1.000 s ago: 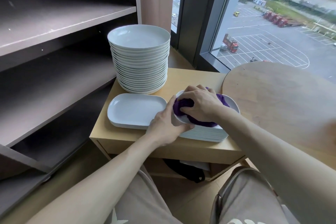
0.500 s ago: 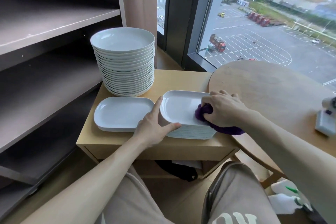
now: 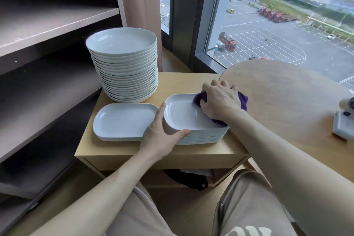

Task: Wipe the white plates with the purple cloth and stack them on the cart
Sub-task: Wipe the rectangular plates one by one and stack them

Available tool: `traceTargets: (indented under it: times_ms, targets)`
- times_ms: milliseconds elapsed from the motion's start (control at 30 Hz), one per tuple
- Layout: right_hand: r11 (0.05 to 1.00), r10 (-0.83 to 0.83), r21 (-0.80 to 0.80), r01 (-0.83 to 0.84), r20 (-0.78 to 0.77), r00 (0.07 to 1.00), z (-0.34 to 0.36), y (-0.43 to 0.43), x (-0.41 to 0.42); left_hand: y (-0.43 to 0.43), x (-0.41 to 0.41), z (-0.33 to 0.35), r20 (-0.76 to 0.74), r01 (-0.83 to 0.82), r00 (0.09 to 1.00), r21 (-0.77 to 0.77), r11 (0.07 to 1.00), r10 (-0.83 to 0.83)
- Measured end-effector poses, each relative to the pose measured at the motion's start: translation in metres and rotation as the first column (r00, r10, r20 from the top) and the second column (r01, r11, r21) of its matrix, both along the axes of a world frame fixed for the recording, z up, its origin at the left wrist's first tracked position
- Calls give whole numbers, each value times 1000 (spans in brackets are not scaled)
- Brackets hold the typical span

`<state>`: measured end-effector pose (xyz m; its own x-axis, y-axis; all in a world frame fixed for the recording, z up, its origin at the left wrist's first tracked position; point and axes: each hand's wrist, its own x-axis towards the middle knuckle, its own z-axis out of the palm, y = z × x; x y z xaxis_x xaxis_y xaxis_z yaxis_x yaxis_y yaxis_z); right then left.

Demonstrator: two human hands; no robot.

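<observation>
A low stack of white rectangular plates (image 3: 181, 113) sits on the wooden cart (image 3: 134, 154), right of centre. My right hand (image 3: 220, 101) grips the bunched purple cloth (image 3: 243, 100) and presses it on the top plate's right half. My left hand (image 3: 162, 134) holds the stack's near left corner, thumb along the front edge and index finger up the left side. One wiped-looking rectangular plate (image 3: 124, 120) lies alone to the left. Behind it stands a tall stack of round white plates (image 3: 124, 65).
A round wooden table (image 3: 287, 97) overlaps the cart's right side, with a small white device (image 3: 344, 120) near its right edge. Dark empty shelves (image 3: 47, 63) rise on the left. A window is behind. A black item (image 3: 185, 179) lies in the cart's lower compartment.
My right hand has swept the cloth from the plate's centre to its right half, now nearer the far edge. The left hand has stayed on the stack's corner. The camera view has shifted.
</observation>
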<state>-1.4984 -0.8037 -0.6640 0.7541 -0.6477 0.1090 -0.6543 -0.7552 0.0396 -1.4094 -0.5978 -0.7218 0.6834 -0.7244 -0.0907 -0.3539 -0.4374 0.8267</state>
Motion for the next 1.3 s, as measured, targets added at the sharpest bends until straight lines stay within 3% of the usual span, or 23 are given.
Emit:
traceTargets:
  times_ms: [200, 433, 567, 700, 800, 1033, 1300]
  targets:
    - [999, -16, 47, 16, -4, 1000, 1, 30, 14, 0, -1, 0, 25, 0, 1000, 23, 1000, -1]
    - [963, 160, 224, -147, -44, 986, 14, 63, 11, 3, 6, 8, 40, 91, 995, 60, 994, -93]
    - [930, 205, 329, -161, -106, 973, 24, 49, -16, 5, 6, 10, 89, 118, 988, 105, 988, -127]
    - [937, 143, 329, -120, -48, 989, 27, 33, -53, 4, 7, 10, 99, 127, 985, 121, 984, -139]
    - [907, 70, 413, -81, 42, 997, 16, 39, -70, 4, 6, 8, 115, 127, 983, 112, 985, -140]
    - [887, -39, 450, -109, 307, 951, -6, 64, -30, 4, 7, 6, 66, 124, 989, 80, 989, -130]
    - [811, -51, 552, -196, 399, 916, -10, 71, -18, 4, 9, 5, 116, 126, 984, 61, 990, -132]
